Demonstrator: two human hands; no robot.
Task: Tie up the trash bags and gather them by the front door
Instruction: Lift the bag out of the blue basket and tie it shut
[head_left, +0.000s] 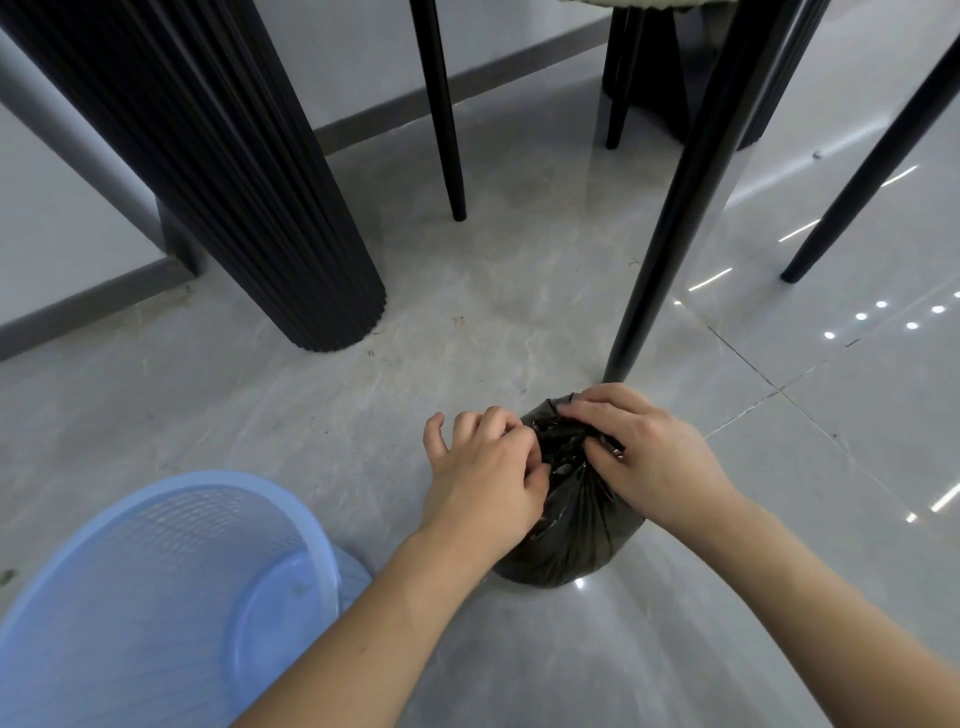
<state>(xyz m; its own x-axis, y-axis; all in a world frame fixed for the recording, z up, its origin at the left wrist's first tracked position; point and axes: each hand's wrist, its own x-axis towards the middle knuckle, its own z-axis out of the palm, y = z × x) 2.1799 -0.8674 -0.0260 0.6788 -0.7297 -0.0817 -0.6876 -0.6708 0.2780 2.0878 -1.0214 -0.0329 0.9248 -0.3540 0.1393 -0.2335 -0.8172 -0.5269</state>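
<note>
A small black trash bag (574, 535) stands upright on the grey tiled floor, its top gathered into a bunch. My left hand (485, 475) pinches the bunched plastic from the left side. My right hand (641, 447) grips the same gathered top from the right, fingers curled over it. Both hands meet at the bag's neck, and my fingers hide how the plastic is folded there.
A blue mesh wastebasket (156, 597) with no bag in it stands at the lower left. A black ribbed table pedestal (249, 197) rises at the left. Thin black chair legs (670, 223) stand just behind the bag and further right. A grey skirting board (93, 306) runs along the wall.
</note>
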